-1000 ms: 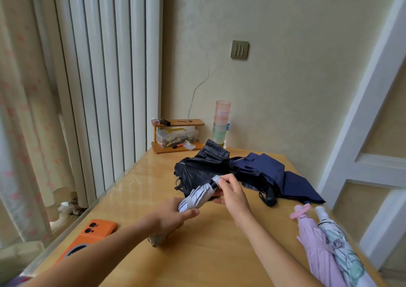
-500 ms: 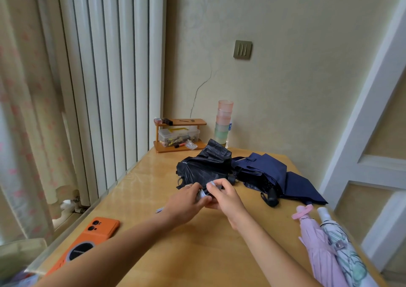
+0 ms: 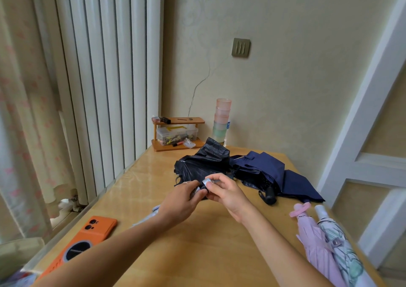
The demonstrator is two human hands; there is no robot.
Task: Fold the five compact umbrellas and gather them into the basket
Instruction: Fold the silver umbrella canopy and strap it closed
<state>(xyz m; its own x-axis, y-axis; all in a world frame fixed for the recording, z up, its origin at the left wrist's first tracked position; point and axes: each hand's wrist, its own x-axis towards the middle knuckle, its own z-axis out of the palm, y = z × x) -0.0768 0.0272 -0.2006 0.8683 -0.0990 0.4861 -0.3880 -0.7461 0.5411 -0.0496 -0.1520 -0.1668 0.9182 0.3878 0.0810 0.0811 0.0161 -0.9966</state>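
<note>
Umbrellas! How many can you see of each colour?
1 grey umbrella
1 black umbrella
1 navy blue umbrella
1 pink umbrella
1 white patterned umbrella
Total: 5 umbrellas

On the table [image 3: 197, 258], phone [image 3: 85, 240] left, folded umbrellas [image 3: 314, 240] right.

A black umbrella [image 3: 201, 162], navy umbrella [image 3: 270, 173], pink umbrella [image 3: 314, 240], white leaf-printed umbrella [image 3: 342, 249], and orange phone [image 3: 87, 238] lie on a tan table [image 3: 197, 253].
</note>
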